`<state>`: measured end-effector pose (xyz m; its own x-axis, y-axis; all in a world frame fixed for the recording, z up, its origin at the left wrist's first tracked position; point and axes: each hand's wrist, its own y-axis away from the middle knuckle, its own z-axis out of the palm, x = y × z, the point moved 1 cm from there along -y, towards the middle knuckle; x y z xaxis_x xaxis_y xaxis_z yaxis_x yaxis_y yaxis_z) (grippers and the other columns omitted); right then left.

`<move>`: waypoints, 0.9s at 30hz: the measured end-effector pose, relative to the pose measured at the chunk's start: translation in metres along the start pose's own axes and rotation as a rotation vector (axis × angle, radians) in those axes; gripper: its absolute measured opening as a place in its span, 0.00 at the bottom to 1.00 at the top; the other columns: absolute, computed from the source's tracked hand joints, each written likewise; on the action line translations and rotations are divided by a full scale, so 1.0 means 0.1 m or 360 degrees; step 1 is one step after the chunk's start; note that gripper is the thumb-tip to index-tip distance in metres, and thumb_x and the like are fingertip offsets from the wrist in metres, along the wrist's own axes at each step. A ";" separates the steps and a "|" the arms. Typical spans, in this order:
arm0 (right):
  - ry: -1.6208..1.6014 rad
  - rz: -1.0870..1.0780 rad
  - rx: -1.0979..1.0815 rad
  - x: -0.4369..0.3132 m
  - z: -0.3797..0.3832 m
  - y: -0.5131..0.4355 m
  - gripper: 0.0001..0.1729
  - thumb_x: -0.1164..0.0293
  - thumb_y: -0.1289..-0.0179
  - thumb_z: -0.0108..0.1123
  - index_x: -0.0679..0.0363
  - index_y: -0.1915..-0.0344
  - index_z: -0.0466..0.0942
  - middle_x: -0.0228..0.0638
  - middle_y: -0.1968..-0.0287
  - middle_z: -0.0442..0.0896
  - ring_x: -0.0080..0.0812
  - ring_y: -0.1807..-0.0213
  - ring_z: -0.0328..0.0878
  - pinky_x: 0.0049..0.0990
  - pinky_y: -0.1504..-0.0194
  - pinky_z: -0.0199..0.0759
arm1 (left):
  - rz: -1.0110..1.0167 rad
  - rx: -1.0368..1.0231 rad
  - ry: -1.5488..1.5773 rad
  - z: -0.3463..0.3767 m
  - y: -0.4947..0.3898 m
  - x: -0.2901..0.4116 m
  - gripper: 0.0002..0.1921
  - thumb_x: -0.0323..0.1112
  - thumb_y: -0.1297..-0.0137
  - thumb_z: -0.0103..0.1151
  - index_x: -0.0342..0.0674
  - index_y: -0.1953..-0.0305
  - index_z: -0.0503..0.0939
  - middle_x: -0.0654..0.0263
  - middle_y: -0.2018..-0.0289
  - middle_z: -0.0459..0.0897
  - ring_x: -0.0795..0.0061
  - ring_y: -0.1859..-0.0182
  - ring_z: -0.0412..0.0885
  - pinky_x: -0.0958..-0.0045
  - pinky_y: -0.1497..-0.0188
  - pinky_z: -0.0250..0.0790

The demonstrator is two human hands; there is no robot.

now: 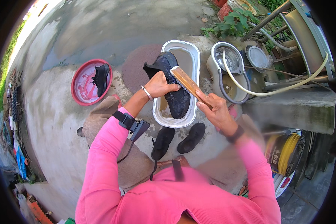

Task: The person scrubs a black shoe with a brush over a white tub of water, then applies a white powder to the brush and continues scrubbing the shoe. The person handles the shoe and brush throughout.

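My left hand [163, 85] grips a wet black shoe [172, 98] by its side, thumb lying across the upper. The shoe is held over a white plastic tub [196, 70] with murky water [184, 54] in it. In my right hand [215, 107] is a wooden-handled scrubbing brush [187, 79]. Its pale bristles press against the shoe's upper, and some white foam clings to the brush's far end. Two more black shoes [163, 142] stand on the concrete below the tub, nearer to me.
At left, a red-rimmed basin [74, 92] holds another black shoe [101, 79]. A grey mop bucket [217, 81] with a pale hose [257, 92] stands right of the tub. Beyond it are a concrete ledge [291, 112] and a yellow-black bucket [285, 154]. A round cover [137, 67] lies behind the tub.
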<state>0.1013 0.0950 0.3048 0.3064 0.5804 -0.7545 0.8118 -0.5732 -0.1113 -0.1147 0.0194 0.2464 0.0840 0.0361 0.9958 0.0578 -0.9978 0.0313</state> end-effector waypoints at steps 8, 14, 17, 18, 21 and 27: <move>0.0047 0.0078 -0.0038 -0.07 0.00 -0.08 0.24 0.70 0.39 0.66 0.52 0.41 0.79 0.39 0.78 0.72 0.34 0.76 0.73 0.32 0.72 0.66 | -0.0112 -0.0207 -0.0586 0.04 -0.03 -0.12 0.17 0.37 0.48 0.67 0.30 0.61 0.80 0.46 0.67 0.83 0.50 0.60 0.81 0.58 0.54 0.72; 0.0087 0.0034 -0.0061 -0.09 -0.04 -0.01 0.24 0.69 0.39 0.65 0.53 0.41 0.79 0.40 0.78 0.71 0.35 0.78 0.71 0.32 0.72 0.65 | 0.0012 -0.0291 -0.0661 0.15 -0.03 -0.20 0.18 0.43 0.49 0.67 0.30 0.71 0.80 0.40 0.69 0.81 0.43 0.60 0.80 0.55 0.54 0.72; 0.0144 -0.0026 -0.0064 -0.12 0.01 -0.09 0.23 0.67 0.39 0.65 0.53 0.42 0.80 0.42 0.78 0.71 0.38 0.79 0.70 0.33 0.73 0.65 | 0.0051 -0.0466 -0.0763 0.21 -0.01 -0.18 0.21 0.43 0.50 0.67 0.25 0.75 0.77 0.40 0.72 0.80 0.44 0.62 0.80 0.54 0.56 0.72; 0.0127 -0.0064 -0.0006 -0.14 -0.01 -0.06 0.24 0.66 0.39 0.66 0.52 0.42 0.80 0.41 0.78 0.72 0.38 0.78 0.73 0.34 0.72 0.66 | 0.0063 -0.0315 -0.0837 0.18 -0.01 -0.17 0.21 0.43 0.50 0.67 0.25 0.76 0.77 0.41 0.73 0.80 0.44 0.63 0.80 0.55 0.57 0.72; 0.0081 0.0221 -0.0082 -0.10 -0.02 0.02 0.23 0.66 0.39 0.66 0.51 0.42 0.80 0.42 0.77 0.74 0.40 0.76 0.75 0.35 0.71 0.67 | -0.0013 -0.0120 -0.0795 0.05 -0.02 -0.13 0.21 0.43 0.50 0.69 0.25 0.78 0.76 0.43 0.79 0.78 0.47 0.70 0.80 0.58 0.63 0.73; 0.0174 0.0124 0.0233 0.15 0.02 -0.21 0.21 0.63 0.38 0.64 0.50 0.44 0.81 0.47 0.77 0.75 0.45 0.75 0.77 0.38 0.70 0.68 | 0.0115 -0.0360 -0.0416 0.32 0.01 -0.19 0.22 0.41 0.48 0.69 0.24 0.73 0.73 0.46 0.77 0.76 0.53 0.71 0.76 0.58 0.61 0.69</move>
<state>0.0882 0.1148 0.2945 0.4239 0.5860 -0.6906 0.7052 -0.6920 -0.1543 -0.0845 0.0198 0.2250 0.3335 -0.0511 0.9413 -0.1768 -0.9842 0.0092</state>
